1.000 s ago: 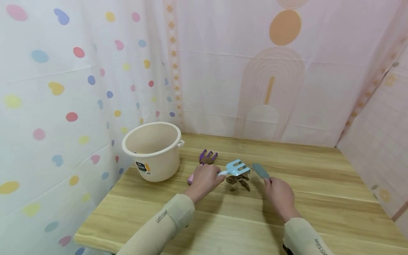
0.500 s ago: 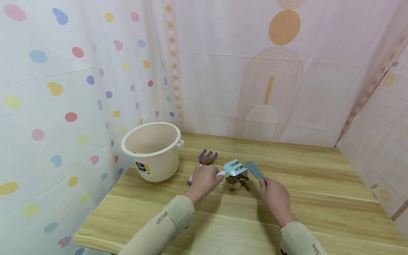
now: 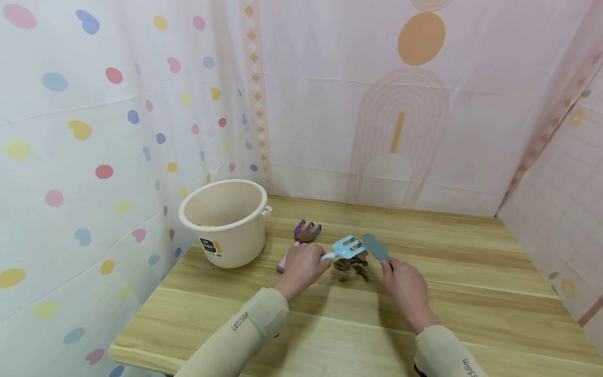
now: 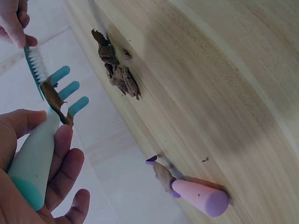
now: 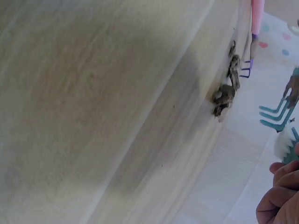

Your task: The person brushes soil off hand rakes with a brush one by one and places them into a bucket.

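My left hand (image 3: 303, 268) grips the pale handle of a light blue hand rake (image 3: 345, 247), its tines pointing right. Brown matter (image 4: 53, 99) clings to the rake's head in the left wrist view. My right hand (image 3: 407, 290) holds a small teal brush (image 3: 375, 246); its white bristles (image 4: 37, 63) face the rake, close beside the tines. Whether they touch is unclear. Below both tools, crumpled brown clumps (image 3: 343, 264) lie on the table. A second hand rake, with purple tines (image 3: 308, 227) and a pink handle (image 4: 198, 195), lies behind my left hand, brown matter on its head.
A cream bucket (image 3: 242, 245) with a side handle stands at the left of the wooden table (image 3: 471, 262). Patterned curtains (image 3: 306, 104) hang along the back and sides. Small brown crumbs (image 4: 204, 160) are scattered on the tabletop.
My right hand has moved left, bringing the brush up to the tines, then slightly away from me. The blue rake has shifted a little left. The clumps look the same.
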{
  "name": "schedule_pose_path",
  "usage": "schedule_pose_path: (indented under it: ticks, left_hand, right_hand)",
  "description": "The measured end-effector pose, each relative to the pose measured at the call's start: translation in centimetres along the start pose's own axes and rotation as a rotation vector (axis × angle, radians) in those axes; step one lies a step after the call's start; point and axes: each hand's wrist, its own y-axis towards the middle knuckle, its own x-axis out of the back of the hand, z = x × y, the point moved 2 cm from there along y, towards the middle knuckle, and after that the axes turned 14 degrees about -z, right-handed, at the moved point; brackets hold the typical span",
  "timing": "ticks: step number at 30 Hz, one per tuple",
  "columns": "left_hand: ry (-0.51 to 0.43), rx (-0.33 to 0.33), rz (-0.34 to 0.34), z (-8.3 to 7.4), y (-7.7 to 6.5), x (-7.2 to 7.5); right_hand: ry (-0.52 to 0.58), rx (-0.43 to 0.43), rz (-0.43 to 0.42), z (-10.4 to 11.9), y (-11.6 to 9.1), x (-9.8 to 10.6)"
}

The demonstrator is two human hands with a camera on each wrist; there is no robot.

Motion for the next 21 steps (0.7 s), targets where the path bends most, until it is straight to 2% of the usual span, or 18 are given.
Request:
schedule_pose_path:
  ticks: [8, 14, 17, 21]
  left_hand:
    - [0.018, -0.021, -0.046, 0.4, -0.1, 0.1]
    - [0.000, -0.008, -0.018, 0.1, -0.2, 0.2]
    - [-0.016, 0.002, -0.005, 0.0, -0.3, 0.0]
    - [-0.018, -0.007, -0.019, 0.0, -0.2, -0.1]
  right_hand:
    - [-0.026, -0.024, 0.023, -0.7, -0.5, -0.1]
    - [-0.069, -0.078, 0.014, -1.5, -0.5, 0.1]
    - [-0.091, -0.042, -0.031, -1.0, -0.3, 0.2]
    - [-0.115, 0.014, -0.047, 0.0, -0.3, 0.3]
